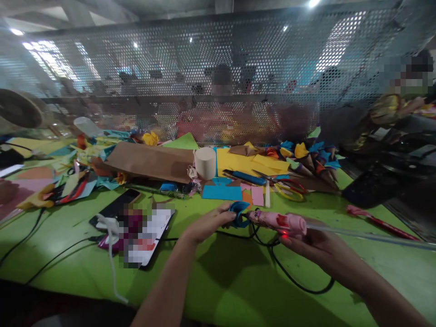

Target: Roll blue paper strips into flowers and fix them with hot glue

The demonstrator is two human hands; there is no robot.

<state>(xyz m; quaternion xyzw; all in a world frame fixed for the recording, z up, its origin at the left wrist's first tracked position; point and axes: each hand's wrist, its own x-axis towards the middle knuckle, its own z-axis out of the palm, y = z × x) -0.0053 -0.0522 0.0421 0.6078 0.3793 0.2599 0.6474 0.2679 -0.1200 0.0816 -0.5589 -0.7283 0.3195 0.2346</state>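
Observation:
My left hand (213, 221) pinches a curled piece of blue paper (240, 213) above the green table. In my right hand (313, 243) is a pink glue gun (282, 221), its nozzle pointing left at the blue paper. A red light glows on the gun's underside, and a long clear glue stick (368, 234) runs out of its back to the right. Whether the nozzle touches the paper I cannot tell. Behind my hands lie blue paper pieces (221, 190), a blue-handled cutter (248, 177) and yellow-and-red scissors (289, 188).
A black cable (299, 284) loops on the green table (252, 281) below my hands. Phones (117, 206) and a purple item (117, 238) lie at left. Farther back are brown paper (153, 161), a white roll (205, 162) and paper flowers (306, 152) before a perforated metal screen (190, 68).

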